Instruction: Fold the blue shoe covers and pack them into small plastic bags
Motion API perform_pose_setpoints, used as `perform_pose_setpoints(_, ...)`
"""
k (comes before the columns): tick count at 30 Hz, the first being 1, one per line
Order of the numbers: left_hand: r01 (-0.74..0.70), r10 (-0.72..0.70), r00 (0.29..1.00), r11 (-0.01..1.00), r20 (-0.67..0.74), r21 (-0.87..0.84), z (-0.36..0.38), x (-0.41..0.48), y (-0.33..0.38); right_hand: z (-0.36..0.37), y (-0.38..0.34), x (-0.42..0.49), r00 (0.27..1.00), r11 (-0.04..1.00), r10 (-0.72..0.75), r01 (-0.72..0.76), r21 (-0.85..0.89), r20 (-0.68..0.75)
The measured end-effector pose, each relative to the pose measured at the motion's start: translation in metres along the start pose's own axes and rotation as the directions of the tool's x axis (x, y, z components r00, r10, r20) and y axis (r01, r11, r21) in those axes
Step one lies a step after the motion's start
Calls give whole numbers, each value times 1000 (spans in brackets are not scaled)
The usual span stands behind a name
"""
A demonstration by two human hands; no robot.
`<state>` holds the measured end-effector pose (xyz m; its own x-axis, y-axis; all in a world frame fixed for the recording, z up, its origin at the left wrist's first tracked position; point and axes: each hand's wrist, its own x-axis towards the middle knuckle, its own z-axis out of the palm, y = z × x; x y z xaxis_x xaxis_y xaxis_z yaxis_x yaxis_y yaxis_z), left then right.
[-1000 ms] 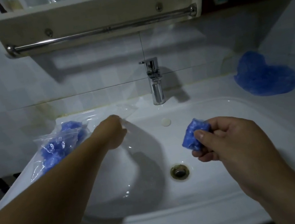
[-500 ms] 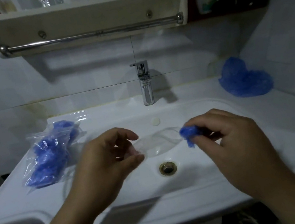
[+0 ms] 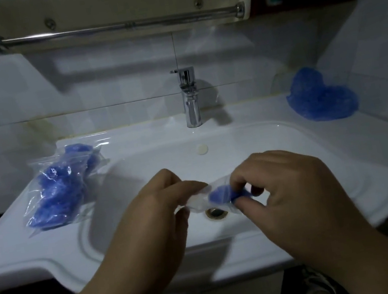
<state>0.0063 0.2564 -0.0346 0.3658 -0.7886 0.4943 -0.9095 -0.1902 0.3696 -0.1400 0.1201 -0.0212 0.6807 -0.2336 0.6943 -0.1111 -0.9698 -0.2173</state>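
Both forearms reach in from the bottom edge, hands meeting low over the sink (image 3: 50, 250) bowl, just above the drain (image 3: 216, 213). Left hand (image 3: 154, 221) is knuckles up, fingers curled, pinching the left end of one small clear bag (image 3: 197, 200). Right hand (image 3: 281, 191) has thumb and fingers curled, pinching one folded blue shoe cover (image 3: 222, 195) at the bag's right end; whether it is inside the plastic, cannot tell. Cover sits between the two hands, touching the right fingertips. Filled bags (image 3: 62, 188) are heaped on the left rim, overlapping, count unclear. One loose blue pile (image 3: 319, 101) lies at the back right corner. One faucet (image 3: 190, 98) stands at the back centre.
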Motion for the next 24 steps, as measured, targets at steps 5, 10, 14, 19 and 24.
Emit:
perform_pose_setpoints(5, -31, 44, 996, 985, 79, -168, 1, -5, 4, 8, -7, -3, 999, 987, -25, 18, 160, 42)
perform_pose_setpoints(10, -94, 95, 995, 987, 1, -127, 9, -2, 6, 12, -17, -2, 1000, 999, 3, -2, 34, -11)
perform_pose_setpoints(14, -111, 112, 994, 992, 3, -65, 11, 0, 5, 13, -20, -1, 999, 996, 0, 4, -86, 44)
perform_pose_setpoints(19, -51, 59, 998, 971, 25, -234, 7, -1, 0, 3, -17, -4, 954, 969, 44, -114, 220, 297)
perform_pose_setpoints(24, -50, 69, 995, 966, 65, -252, 8, -3, 0, 1, -22, -2, 875, 980, 35, -126, 157, 482)
